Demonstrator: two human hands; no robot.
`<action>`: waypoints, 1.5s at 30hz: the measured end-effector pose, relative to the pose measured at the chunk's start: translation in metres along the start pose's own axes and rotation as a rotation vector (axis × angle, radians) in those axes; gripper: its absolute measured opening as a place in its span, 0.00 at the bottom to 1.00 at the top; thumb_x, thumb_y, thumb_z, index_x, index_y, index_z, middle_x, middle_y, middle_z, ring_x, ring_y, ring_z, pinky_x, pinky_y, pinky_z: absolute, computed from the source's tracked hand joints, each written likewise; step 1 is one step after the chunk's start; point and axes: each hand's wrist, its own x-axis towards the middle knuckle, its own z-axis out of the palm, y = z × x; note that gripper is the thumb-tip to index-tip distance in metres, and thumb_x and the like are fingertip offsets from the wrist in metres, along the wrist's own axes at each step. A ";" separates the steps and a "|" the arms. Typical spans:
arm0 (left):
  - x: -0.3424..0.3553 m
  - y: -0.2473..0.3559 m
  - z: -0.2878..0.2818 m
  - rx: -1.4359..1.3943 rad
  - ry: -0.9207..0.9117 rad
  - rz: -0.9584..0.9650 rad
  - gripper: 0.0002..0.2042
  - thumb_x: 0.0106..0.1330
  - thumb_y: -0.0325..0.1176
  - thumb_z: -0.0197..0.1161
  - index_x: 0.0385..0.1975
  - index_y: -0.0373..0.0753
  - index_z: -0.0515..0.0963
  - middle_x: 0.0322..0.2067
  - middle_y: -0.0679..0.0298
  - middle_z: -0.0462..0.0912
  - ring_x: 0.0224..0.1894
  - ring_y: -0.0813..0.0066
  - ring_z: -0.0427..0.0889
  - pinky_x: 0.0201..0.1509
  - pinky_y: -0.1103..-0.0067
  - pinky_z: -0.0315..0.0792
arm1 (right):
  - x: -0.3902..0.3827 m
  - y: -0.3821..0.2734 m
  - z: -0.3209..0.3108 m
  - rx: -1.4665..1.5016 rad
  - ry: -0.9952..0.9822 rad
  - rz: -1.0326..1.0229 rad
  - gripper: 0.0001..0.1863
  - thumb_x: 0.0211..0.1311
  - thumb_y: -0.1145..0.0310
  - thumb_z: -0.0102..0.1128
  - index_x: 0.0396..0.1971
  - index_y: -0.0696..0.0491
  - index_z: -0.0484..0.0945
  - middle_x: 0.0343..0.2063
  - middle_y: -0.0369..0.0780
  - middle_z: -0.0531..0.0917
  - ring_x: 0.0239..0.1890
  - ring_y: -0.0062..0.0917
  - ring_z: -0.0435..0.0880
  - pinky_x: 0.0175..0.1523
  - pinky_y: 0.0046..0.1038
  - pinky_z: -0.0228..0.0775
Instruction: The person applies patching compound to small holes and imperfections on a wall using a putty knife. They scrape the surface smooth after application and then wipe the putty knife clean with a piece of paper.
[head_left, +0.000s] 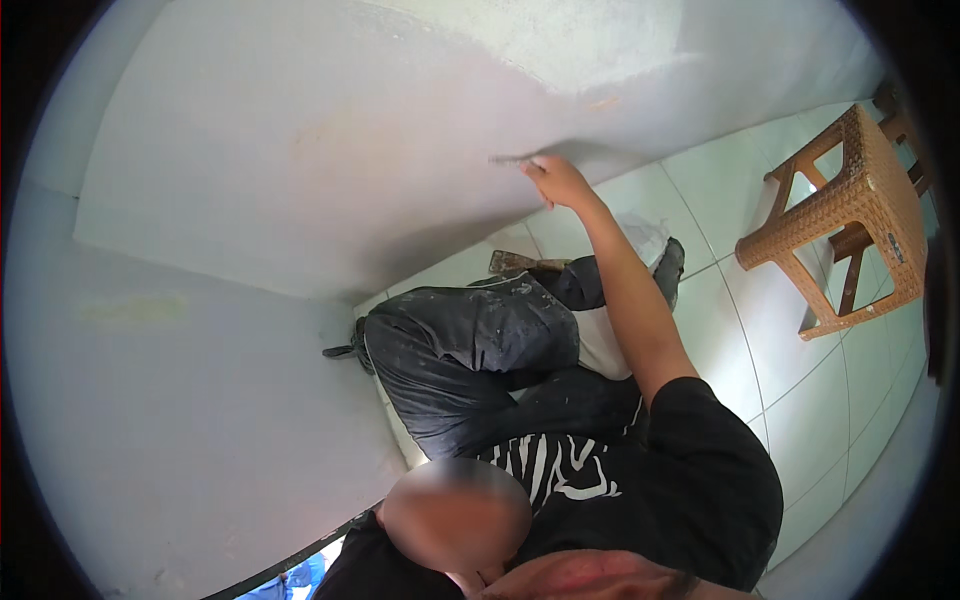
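Observation:
My right hand is closed around a thin scraper, seen nearly edge-on. Its blade lies at or very close to the pale grey wall, where a shadow falls beside the hand; whether it touches cannot be told. A second flat-bladed scraper, smeared with brown, lies by my bent leg, near the foot of the wall. Between my legs and my right forearm shows part of a white object, its kind hidden. My left hand does not show.
A brown woven-pattern plastic stool stands on the pale floor tiles to the right. Another wall meets the first at a corner on the left. Whiter patches mark the upper wall. My dark, dusty trousers fill the middle.

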 end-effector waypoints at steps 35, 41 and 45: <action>-0.007 0.026 -0.036 0.100 -0.297 -0.245 0.06 0.71 0.28 0.56 0.40 0.37 0.80 0.36 0.62 0.81 0.34 0.62 0.78 0.40 0.65 0.64 | 0.005 0.004 0.016 -0.381 0.283 -0.291 0.22 0.67 0.53 0.56 0.23 0.57 0.77 0.12 0.45 0.76 0.13 0.37 0.76 0.30 0.39 0.71; 0.011 0.008 -0.023 -0.196 -0.044 0.028 0.06 0.69 0.28 0.57 0.28 0.38 0.77 0.29 0.59 0.78 0.24 0.62 0.76 0.33 0.64 0.66 | 0.007 0.004 -0.006 0.089 0.338 -0.096 0.22 0.68 0.53 0.56 0.23 0.58 0.75 0.13 0.43 0.77 0.09 0.30 0.73 0.23 0.33 0.68; 0.011 0.009 -0.027 -0.106 -0.219 -0.120 0.08 0.70 0.28 0.55 0.27 0.39 0.75 0.24 0.61 0.73 0.23 0.64 0.72 0.34 0.65 0.66 | 0.001 0.013 0.003 -0.342 0.108 0.055 0.22 0.69 0.54 0.56 0.22 0.57 0.74 0.13 0.39 0.76 0.09 0.24 0.73 0.21 0.30 0.69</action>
